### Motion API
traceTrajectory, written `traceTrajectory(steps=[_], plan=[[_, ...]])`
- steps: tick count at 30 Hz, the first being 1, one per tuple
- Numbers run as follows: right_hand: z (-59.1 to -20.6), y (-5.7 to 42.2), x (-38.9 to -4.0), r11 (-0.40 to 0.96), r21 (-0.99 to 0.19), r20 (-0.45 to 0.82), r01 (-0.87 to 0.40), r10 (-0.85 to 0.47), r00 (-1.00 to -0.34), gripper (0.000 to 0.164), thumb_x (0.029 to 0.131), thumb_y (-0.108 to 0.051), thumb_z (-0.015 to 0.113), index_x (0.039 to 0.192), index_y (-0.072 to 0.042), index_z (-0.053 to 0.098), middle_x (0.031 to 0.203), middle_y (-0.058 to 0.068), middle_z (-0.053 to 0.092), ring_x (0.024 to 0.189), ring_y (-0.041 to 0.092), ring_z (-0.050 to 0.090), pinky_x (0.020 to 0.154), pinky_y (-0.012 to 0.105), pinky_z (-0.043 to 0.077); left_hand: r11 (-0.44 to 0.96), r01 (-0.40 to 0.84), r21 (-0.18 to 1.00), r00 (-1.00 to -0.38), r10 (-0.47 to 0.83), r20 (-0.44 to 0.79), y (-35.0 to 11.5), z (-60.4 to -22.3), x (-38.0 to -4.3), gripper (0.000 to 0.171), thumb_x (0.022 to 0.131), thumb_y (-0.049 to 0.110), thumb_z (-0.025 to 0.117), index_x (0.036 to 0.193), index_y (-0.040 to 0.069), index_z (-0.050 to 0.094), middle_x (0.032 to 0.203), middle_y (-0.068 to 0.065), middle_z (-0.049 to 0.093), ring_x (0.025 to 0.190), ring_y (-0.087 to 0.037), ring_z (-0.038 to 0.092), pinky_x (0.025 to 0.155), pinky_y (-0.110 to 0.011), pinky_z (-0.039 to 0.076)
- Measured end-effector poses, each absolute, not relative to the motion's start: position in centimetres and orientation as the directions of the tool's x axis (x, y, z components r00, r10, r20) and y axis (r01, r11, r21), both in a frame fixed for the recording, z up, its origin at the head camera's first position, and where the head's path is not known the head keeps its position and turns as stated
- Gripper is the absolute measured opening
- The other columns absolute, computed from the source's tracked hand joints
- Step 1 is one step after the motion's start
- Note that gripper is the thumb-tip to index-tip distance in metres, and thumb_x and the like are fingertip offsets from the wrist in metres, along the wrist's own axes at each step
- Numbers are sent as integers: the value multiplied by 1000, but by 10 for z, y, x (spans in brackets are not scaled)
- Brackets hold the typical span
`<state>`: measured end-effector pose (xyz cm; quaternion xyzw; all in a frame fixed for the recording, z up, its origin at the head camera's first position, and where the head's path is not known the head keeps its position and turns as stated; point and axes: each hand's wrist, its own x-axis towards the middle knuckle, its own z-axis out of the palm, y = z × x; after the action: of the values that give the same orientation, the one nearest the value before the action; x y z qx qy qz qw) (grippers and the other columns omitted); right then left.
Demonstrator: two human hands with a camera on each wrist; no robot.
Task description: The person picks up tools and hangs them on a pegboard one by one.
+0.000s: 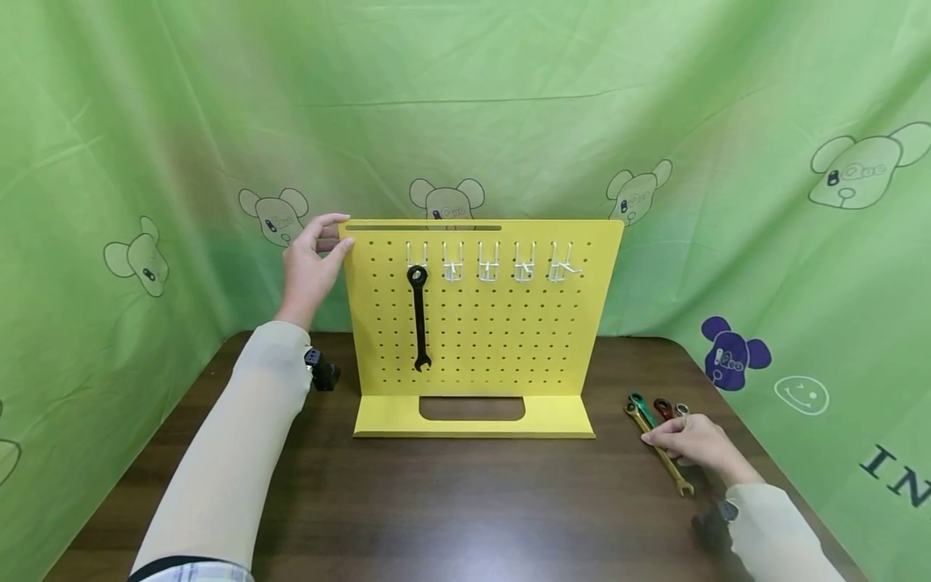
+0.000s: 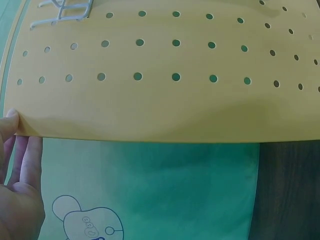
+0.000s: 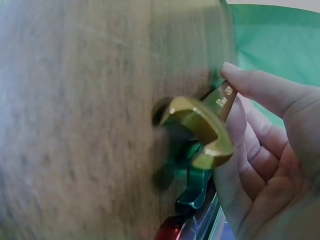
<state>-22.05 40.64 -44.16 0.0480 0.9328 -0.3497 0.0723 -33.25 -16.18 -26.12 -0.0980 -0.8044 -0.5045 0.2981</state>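
Note:
My left hand (image 1: 309,271) grips the upper left edge of a yellow pegboard (image 1: 473,356), thumb on the front face and fingers behind. A black combination wrench (image 1: 419,319) hangs upright on the leftmost white hook, open end down. At the right, my right hand (image 1: 701,443) pinches a gold combination wrench (image 1: 671,465) by its shank between thumb and fingers. In the right wrist view its open-ended jaw points toward the camera. Beside it lie a green wrench (image 1: 642,404), a red wrench (image 1: 663,407) and a silver wrench (image 1: 681,410), partly hidden behind the hand.
Several white wire hooks (image 1: 489,271) line the board's upper part, right of the black wrench. The board's base (image 1: 385,412), with a cutout, stands on a dark wooden table (image 1: 451,501). Green printed cloth (image 1: 509,105) hangs behind and at both sides.

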Motion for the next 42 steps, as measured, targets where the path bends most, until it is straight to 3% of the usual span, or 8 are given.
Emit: traceTrajectory(steps=[15,28,42], plan=[[-435,401,-216,742,-657,-171,134,27,-985,33,90,-33,76,97,-1,75,73,0,62,67,18,61,59,32,55,464,455,760,-802,-156,576,-161,-260,-333,35,96,15,70,131,18,64,119,-14,66,109,-29,65,90,-41,57],[-411,377,-220,622,-781,-128,56,-71,-989,36,93,-29,73,103,6,70,69,1,60,60,14,56,56,31,53,467,455,758,-803,-153,576,-161,-260,-331,35,96,14,70,131,18,64,118,-11,66,108,-26,65,88,-39,57],[-397,337,-234,586,-809,-52,-33,-128,-990,35,92,-29,75,107,3,71,77,3,64,67,15,61,64,36,59,466,453,760,-806,-151,573,-162,-261,-332,35,97,15,69,131,18,64,119,-12,65,109,-27,64,89,-41,57]])
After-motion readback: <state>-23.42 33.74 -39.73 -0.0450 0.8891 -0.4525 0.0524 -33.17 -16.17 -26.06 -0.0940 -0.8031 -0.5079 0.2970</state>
